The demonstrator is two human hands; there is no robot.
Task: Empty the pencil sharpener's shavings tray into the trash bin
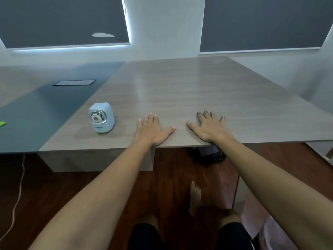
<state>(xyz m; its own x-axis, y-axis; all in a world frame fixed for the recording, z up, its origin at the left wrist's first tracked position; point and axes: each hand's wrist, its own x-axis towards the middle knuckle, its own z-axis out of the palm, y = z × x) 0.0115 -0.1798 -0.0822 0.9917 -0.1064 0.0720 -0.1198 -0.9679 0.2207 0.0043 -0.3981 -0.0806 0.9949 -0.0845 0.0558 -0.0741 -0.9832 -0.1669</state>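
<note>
A small pale-blue pencil sharpener (101, 117) with a panda picture on its clear front stands upright on the wooden table (189, 91), near the front edge. My left hand (153, 130) lies flat on the table, palm down, fingers spread, a short way to the right of the sharpener and not touching it. My right hand (210, 127) lies flat the same way further right. Both hands hold nothing. A dark object (205, 155) sits on the floor under the table, mostly hidden by the tabletop; I cannot tell whether it is the trash bin.
A dark grey desk section (45, 112) adjoins the table on the left, with a rectangular cable hatch (74, 82) and a green scrap (2, 123) at its left edge. A white cable (18, 192) trails over the wooden floor. My bare foot (195, 197) stands below the table edge.
</note>
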